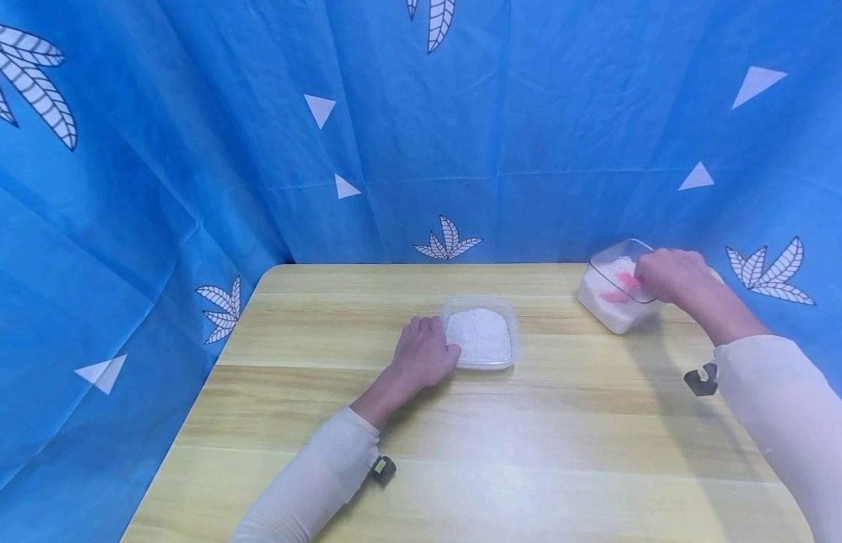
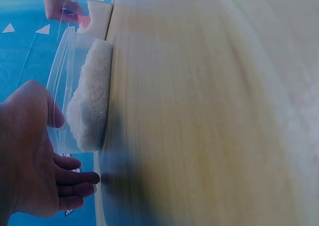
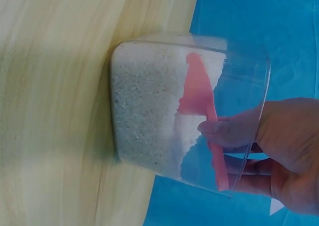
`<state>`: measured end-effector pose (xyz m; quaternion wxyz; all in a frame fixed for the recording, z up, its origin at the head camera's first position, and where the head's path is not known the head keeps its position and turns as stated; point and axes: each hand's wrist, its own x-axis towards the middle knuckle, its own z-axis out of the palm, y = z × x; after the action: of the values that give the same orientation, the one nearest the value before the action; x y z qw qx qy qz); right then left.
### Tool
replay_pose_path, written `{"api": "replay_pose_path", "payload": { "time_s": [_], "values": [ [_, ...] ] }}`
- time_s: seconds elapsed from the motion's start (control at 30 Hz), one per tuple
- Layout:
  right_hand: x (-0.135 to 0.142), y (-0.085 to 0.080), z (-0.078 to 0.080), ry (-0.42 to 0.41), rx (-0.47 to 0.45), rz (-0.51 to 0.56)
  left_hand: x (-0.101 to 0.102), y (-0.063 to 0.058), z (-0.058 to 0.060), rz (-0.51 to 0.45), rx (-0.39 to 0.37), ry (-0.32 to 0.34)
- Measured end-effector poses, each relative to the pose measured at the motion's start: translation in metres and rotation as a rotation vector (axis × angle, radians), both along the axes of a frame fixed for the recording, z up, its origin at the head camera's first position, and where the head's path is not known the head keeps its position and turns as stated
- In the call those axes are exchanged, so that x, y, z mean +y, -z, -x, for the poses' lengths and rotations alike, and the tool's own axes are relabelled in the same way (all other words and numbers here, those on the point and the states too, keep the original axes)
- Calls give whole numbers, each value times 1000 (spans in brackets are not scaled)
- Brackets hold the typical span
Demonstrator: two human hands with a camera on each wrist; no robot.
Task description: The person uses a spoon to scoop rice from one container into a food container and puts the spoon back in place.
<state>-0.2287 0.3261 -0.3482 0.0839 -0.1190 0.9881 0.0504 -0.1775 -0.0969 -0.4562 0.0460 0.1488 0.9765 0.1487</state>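
Observation:
At the back right of the table stands a tall clear container (image 1: 607,305) of white rice (image 3: 144,106). My right hand (image 1: 672,275) reaches inside it and pinches the handle of a pink scoop (image 3: 198,91), whose bowl is partly sunk in the rice. Near the table's middle is a low clear plastic box (image 1: 483,365), also holding rice (image 2: 92,101). Beside its left wall rests my left hand (image 1: 426,351). The thumb touches the box near its front left corner, and the other fingers lie loosely extended along the side.
The wooden table (image 1: 563,430) has its back edge against a blue curtain (image 1: 563,136) with white leaf and triangle prints. The curtain also hangs along the left side. The tall container stands close to the back right corner, to the right of the low box.

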Motion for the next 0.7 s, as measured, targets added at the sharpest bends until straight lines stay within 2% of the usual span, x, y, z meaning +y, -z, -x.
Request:
{"api": "replay_pose_path", "payload": {
  "time_s": [0.27,0.5,0.7],
  "values": [
    [-1,-9,-1,37,0,6,1,0,0,-2,-7,0],
    [-2,-8,0,35,49,32,0,-4,0,-15,-11,-15],
    [4,-13,-5,38,45,46,1,2,1,-9,-10,-7]
  ]
}}
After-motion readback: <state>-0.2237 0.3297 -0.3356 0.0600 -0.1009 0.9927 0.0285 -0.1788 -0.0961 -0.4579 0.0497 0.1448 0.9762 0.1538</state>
